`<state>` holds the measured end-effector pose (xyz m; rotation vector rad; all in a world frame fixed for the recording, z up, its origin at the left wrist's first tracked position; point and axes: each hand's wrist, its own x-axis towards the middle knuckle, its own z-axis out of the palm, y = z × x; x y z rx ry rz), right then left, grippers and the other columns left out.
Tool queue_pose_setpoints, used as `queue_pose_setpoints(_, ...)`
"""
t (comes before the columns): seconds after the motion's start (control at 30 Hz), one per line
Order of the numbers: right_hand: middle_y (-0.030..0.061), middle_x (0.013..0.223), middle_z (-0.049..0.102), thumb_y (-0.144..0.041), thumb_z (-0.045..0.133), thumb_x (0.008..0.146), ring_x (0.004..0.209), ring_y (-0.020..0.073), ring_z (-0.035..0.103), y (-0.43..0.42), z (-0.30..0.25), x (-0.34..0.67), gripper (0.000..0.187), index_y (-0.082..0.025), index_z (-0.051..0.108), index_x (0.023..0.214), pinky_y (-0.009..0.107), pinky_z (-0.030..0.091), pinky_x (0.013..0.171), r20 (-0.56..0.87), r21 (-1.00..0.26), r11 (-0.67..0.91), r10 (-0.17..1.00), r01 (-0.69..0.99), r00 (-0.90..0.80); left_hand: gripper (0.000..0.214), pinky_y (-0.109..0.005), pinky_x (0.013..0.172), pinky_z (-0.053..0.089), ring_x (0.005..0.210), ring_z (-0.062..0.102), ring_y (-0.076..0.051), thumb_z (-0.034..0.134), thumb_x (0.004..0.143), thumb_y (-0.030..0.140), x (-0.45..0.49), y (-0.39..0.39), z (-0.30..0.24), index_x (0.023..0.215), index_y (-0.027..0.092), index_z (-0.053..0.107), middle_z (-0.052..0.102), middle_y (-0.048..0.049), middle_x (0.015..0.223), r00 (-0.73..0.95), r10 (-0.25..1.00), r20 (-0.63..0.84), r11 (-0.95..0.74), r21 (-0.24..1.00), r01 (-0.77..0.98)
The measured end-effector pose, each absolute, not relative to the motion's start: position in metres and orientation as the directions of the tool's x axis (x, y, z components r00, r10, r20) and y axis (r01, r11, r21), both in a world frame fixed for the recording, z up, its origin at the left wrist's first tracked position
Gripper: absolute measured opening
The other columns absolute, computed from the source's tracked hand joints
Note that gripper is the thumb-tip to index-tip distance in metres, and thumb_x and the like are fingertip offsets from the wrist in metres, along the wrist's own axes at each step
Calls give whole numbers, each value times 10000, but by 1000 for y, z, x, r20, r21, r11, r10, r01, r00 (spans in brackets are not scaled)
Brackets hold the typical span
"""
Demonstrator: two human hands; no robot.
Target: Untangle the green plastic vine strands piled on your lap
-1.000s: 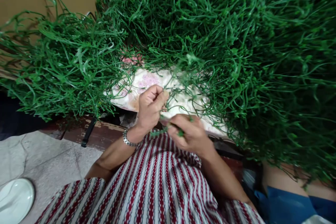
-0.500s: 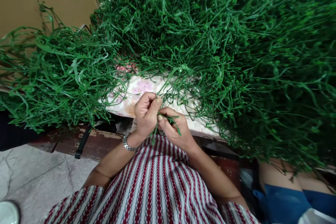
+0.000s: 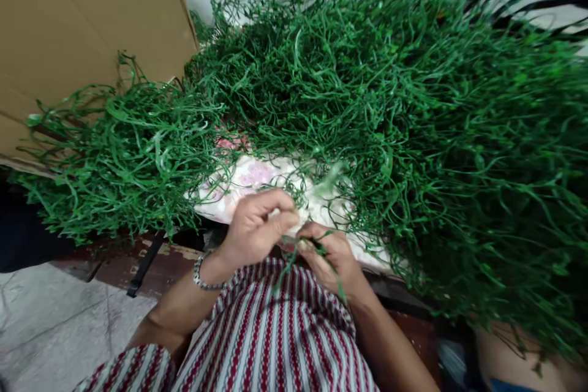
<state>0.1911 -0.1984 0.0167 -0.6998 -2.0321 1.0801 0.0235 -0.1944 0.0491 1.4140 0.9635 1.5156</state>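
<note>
A huge heap of thin green plastic stems (image 3: 390,116) covers the surface in front of me. My left hand (image 3: 255,226), with a metal bracelet on the wrist, is closed in a pinch on a green stem at the heap's near edge. My right hand (image 3: 333,254) is closed round a short green stem piece (image 3: 321,251) that hangs down over my striped lap. Both hands meet just below a floral cloth (image 3: 257,174) that lies under the heap.
A brown cardboard sheet (image 3: 78,24) stands at the back left. A dark wooden edge (image 3: 151,254) runs under the heap, with grey stone floor (image 3: 55,331) at the lower left. Another person's bare leg (image 3: 514,355) shows at the lower right.
The view has tilted up, so more cardboard and wall show and the white plate at the lower left is out of frame. Both hands stay pinched together on the stems, slightly lower in the picture.
</note>
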Motion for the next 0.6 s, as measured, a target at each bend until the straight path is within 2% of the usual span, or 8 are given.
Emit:
queue_pose_setpoints(0.07,-20,621,474,-137,491,836,548,81,432,-191,20,199,73,-169,513,774,206,345,530,371,-804,562,732,196,-572,133,-251,558,352,570,442,-103,571,792,167,19,-203,62,676,166,505,477,12,584,180,863,472,-491,868,77)
queue_pose_setpoints(0.13,-2,629,512,-138,481,835,570,99,468,-187,22,203,93,-170,514,754,217,369,546,398,-744,617,717,255,-572,124,-272,583,350,579,432,-112,553,786,142,15,-209,73,688,168,483,463,9,582,308,771,558,-617,774,141)
queue_pose_setpoints(0.2,13,632,539,-129,453,833,579,112,491,-185,22,204,125,-169,506,728,227,387,555,417,-690,651,716,318,-560,128,-283,589,337,580,419,-120,532,787,127,12,-211,79,690,174,464,456,7,578,422,733,533,-652,727,215)
queue_pose_setpoints(0.3,35,691,582,-125,438,832,619,123,536,-180,17,198,108,-163,520,773,227,412,578,425,-636,660,732,401,-532,193,-287,580,314,563,397,-122,489,810,132,12,-213,78,644,185,406,419,13,554,535,742,404,-611,735,293)
queue_pose_setpoints(0.37,50,746,606,-124,437,831,646,130,563,-174,13,193,107,-153,538,845,227,414,589,383,-586,638,762,500,-523,250,-294,577,314,543,387,-124,465,825,171,16,-219,73,607,194,345,395,19,531,607,715,348,-584,774,244)
queue_pose_setpoints(0.43,65,759,619,-106,430,816,629,143,574,-166,10,188,133,-142,551,859,232,389,566,273,-478,567,822,671,-499,290,-300,566,321,524,387,-127,456,826,213,18,-227,67,587,200,293,386,20,507,718,610,334,-573,812,109)
queue_pose_setpoints(0.5,80,766,631,-83,425,790,607,157,584,-159,9,185,156,-134,562,847,239,352,540,125,-329,471,881,818,-457,314,-307,541,324,503,388,-133,460,816,248,16,-234,63,575,205,263,376,20,479,790,502,351,-552,833,-19)
queue_pose_setpoints(0.6,104,812,651,-83,417,784,630,185,608,-154,13,181,198,-127,569,904,254,323,528,-15,-182,373,924,910,-382,337,-321,488,296,448,362,-137,481,795,280,5,-241,58,550,209,261,333,26,424,803,424,418,-533,832,-152)
